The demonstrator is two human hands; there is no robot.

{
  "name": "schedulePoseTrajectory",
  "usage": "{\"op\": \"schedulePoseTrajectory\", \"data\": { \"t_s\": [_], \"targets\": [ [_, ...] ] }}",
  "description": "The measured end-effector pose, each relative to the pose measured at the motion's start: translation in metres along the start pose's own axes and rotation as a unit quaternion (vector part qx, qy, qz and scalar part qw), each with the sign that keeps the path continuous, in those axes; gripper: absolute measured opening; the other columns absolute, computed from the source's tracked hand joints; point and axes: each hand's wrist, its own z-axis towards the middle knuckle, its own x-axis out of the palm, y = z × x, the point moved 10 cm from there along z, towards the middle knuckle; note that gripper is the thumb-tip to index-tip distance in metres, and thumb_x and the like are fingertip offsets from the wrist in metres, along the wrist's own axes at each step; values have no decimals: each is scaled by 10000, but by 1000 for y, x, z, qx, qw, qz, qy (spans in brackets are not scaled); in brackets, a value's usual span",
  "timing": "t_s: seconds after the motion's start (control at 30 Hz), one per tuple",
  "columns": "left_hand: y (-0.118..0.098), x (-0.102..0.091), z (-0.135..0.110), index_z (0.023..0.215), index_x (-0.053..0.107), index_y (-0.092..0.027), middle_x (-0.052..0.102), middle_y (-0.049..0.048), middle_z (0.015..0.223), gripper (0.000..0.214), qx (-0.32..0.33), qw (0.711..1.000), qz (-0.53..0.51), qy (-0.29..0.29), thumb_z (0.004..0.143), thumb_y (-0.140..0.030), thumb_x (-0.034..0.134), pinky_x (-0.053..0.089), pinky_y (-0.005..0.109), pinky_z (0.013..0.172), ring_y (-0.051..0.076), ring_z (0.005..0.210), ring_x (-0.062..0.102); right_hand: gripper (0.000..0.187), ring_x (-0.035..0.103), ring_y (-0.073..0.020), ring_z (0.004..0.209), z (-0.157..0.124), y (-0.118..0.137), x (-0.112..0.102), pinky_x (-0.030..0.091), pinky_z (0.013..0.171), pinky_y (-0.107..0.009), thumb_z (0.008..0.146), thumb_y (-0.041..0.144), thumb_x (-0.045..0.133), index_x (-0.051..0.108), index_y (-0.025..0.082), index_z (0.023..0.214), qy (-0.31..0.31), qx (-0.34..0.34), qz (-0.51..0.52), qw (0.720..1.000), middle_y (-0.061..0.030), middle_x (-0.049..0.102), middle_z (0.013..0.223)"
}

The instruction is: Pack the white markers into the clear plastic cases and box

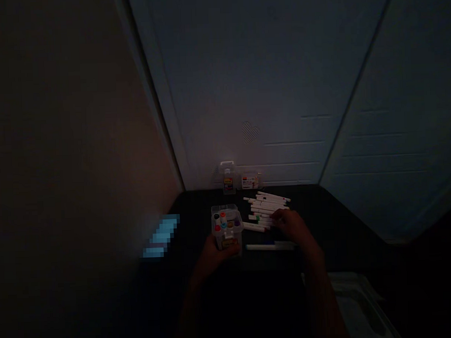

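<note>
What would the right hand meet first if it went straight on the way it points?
Probably the pile of white markers, just ahead of the right hand; dim light leaves contact unclear.

The left hand (213, 255) grips a clear box (230, 236) of upright markers (223, 219); the right hand (292, 226) rests on a loose marker pile (267, 206) (all dimly lit) on the table (334, 224).

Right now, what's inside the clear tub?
Markers stand inside the clear tub, coloured caps up: red, orange, blue, purple. The left hand and a label cover their lower ends.
</note>
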Motion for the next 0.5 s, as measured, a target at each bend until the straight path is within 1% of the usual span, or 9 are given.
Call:
{"op": "schedulePoseTrajectory", "data": {
  "t_s": [0.07, 0.13, 0.23, 0.33, 0.4, 0.5],
  "targets": [
    [-2, 0, 0, 1135, 713, -158, 818, 124, 1098, 712, 5, 1000, -1, 0, 528, -386, 1005, 614, 454, 945, 337, 1028, 777, 216, 725, -240, 1026, -2, -11, 7, 499, 916, -318, 852, 183, 699, 816, 230, 1027, 51, -8, 18, 998, -84, 804, 1109],
    [-3, 0, 0, 1135, 713, -161, 818, 120, 1102, 707, 9, 1000, 1, 1, 530, -380, 1004, 613, 458, 948, 339, 1030, 777, 243, 719, -258, 1035, -3, -20, 10, 496, 933, -340, 831, 200, 730, 824, 235, 1052, 77, -3, 18, 997, -96, 795, 1124],
    [-3, 1, 1, 1135, 714, -154, 816, 127, 1110, 717, 9, 1000, -1, 4, 521, -379, 1007, 615, 466, 941, 347, 1035, 776, 291, 701, -273, 1018, -6, -29, 13, 498, 902, -355, 797, 215, 768, 827, 249, 1080, 95, 25, 0, 995, -94, 786, 1086],
    [-4, 1, 1, 1129, 719, -147, 820, 132, 1096, 722, 9, 1000, -3, 4, 510, -377, 1011, 622, 457, 922, 350, 1030, 777, 339, 680, -270, 1006, -6, -29, 14, 493, 859, -337, 740, 192, 803, 825, 265, 1070, 99, 42, -10, 994, -75, 776, 1043],
    [-3, 1, 1, 1117, 728, -150, 823, 129, 1086, 698, 5, 1000, 1, 9, 519, -373, 1009, 626, 450, 911, 348, 1024, 779, 324, 674, -254, 977, -6, -26, 14, 488, 831, -316, 710, 175, 812, 828, 263, 1021, 100, 44, -7, 994, -64, 771, 1018],
    [-3, 1, 1, 1105, 734, -151, 823, 127, 1087, 679, 5, 1000, 7, 8, 525, -374, 1008, 622, 450, 927, 348, 1034, 777, 288, 680, -239, 945, -5, -24, 14, 485, 806, -304, 708, 188, 817, 833, 257, 988, 107, 46, -1, 993, -68, 770, 1017]
  ]
}}
